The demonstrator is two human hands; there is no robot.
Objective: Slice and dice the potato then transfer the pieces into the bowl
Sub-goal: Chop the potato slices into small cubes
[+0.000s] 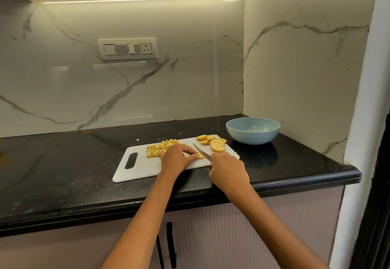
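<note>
Left hand down on the white plastic cutting board, fingers curled and pinching a small yellow potato piece against the board. Right hand wrapped tight round the handle of the slim steel knife, blade angled up and left, just beside the pinched piece. Heap of diced yellow potato cubes behind the left hand, pile of round potato slices at the board's far right corner. Pale blue round bowl on the black speckled stone desk, just right of the board. One stray cube off the board, on the desk.
</note>
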